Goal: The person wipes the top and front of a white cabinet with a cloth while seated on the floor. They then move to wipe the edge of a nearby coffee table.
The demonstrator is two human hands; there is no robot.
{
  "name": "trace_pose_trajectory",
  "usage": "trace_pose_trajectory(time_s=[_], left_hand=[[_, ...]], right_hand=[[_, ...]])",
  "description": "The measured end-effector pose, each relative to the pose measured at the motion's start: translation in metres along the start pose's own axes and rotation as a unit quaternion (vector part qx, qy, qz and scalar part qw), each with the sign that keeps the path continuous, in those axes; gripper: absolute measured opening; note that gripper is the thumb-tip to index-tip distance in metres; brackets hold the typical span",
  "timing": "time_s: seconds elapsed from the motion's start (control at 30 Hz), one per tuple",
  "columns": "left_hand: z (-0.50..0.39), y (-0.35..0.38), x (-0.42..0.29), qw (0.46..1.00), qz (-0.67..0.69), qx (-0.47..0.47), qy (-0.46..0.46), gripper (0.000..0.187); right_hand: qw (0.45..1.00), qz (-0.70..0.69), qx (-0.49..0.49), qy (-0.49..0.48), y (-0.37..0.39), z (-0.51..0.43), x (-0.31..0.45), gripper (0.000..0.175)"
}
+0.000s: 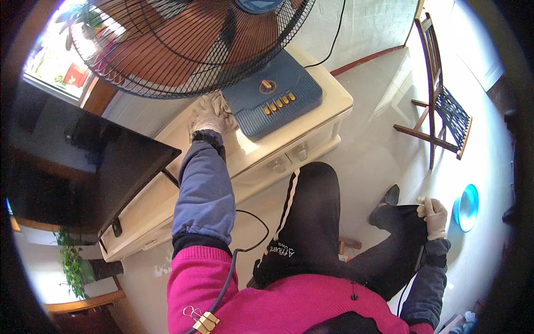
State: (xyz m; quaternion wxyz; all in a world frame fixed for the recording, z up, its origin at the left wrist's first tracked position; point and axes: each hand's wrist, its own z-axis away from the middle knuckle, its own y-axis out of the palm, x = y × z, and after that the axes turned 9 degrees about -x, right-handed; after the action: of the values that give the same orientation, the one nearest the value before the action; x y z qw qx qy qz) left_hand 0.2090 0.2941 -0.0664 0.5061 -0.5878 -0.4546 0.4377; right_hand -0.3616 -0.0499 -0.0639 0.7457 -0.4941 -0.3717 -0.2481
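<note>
My left hand [207, 121], in a pale glove, presses a crumpled beige cloth [223, 109] onto the cream top of a low cabinet [246, 156]. The cloth lies against the near left side of a fan's blue base [277, 96], which carries a row of yellow push buttons and an orange knob. Above my hand, the fan's black wire guard [187, 54] with brown blades fills the upper view. My right hand [434, 215], also gloved, rests by my right knee with its fingers curled in; nothing shows in it.
A large black television [83, 167] stands on the cabinet to the left. At the right are a wooden folding chair [438, 92] and a blue basin [466, 208] on the tiled floor. The fan's cord [333, 48] runs along the wall. A trailing plant [73, 263] hangs lower left.
</note>
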Motion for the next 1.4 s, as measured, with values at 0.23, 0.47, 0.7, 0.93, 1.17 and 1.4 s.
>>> trace_pose_trajectory(time_s=[0.23,0.47,0.7,0.93,1.17,1.4], left_hand=[[-0.06,0.023,0.004,0.987,-0.146,0.061,0.007,0.076],[-0.093,0.023,0.0,0.98,-0.191,0.056,0.02,0.066],[-0.079,0.005,0.001,0.984,-0.146,0.08,0.067,0.054],[0.007,-0.022,0.007,0.998,0.028,-0.011,0.047,0.101],[0.073,-0.039,0.011,0.997,-0.038,0.035,0.062,0.086],[0.141,-0.048,0.036,0.991,-0.036,-0.025,0.13,0.071]], right_hand=[[1.0,0.008,0.001,-0.002,0.008,-0.003,0.007,0.028],[1.0,-0.012,0.0,0.013,0.013,-0.005,0.013,0.024],[1.0,-0.008,0.02,-0.009,0.019,-0.008,0.015,0.025],[0.997,-0.019,0.075,-0.03,0.026,-0.022,0.002,0.027],[0.993,-0.025,0.109,-0.034,0.03,-0.041,-0.015,0.029],[0.99,-0.051,0.123,-0.038,0.031,-0.057,-0.032,0.03]])
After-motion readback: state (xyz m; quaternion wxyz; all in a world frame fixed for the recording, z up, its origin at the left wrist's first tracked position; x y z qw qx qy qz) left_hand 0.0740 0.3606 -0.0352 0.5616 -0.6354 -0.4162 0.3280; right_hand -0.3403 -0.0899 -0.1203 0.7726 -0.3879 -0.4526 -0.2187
